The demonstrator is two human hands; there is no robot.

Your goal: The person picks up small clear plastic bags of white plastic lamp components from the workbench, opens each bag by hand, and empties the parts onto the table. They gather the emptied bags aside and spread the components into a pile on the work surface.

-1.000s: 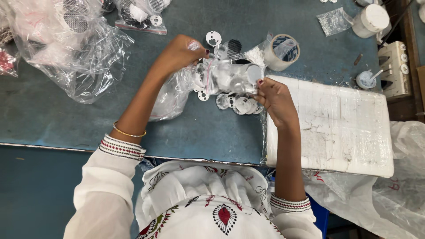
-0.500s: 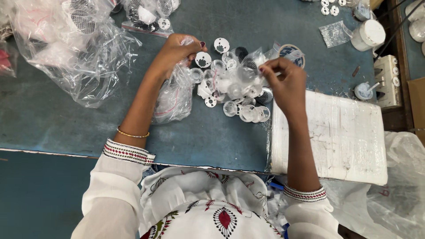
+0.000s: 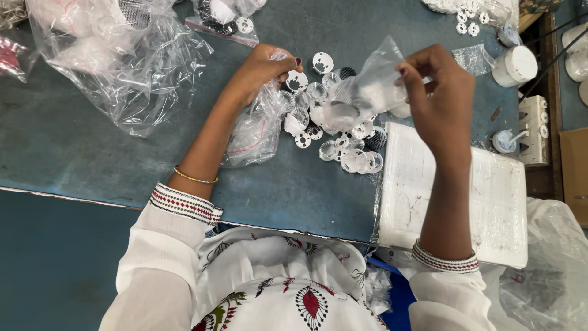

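My left hand (image 3: 264, 68) grips the top of a crumpled clear plastic bag (image 3: 257, 129) that hangs down onto the blue-grey table (image 3: 92, 165). My right hand (image 3: 438, 92) is raised above the table and pinches a small clear plastic bag (image 3: 367, 89) with a white piece inside. Between and below the hands lies a heap of several small round white and clear plastic parts (image 3: 343, 147).
A white foam board (image 3: 490, 202) lies at the right under my right forearm. A large clear bag (image 3: 116, 55) sits at the far left, another bag of parts (image 3: 223, 15) at the top. A white jar (image 3: 514, 66) and a white socket strip (image 3: 533, 129) stand at the right.
My right hand has lifted from the heap of parts and moved right, bringing up a small clear bag. My left hand keeps its hold on the crumpled bag.
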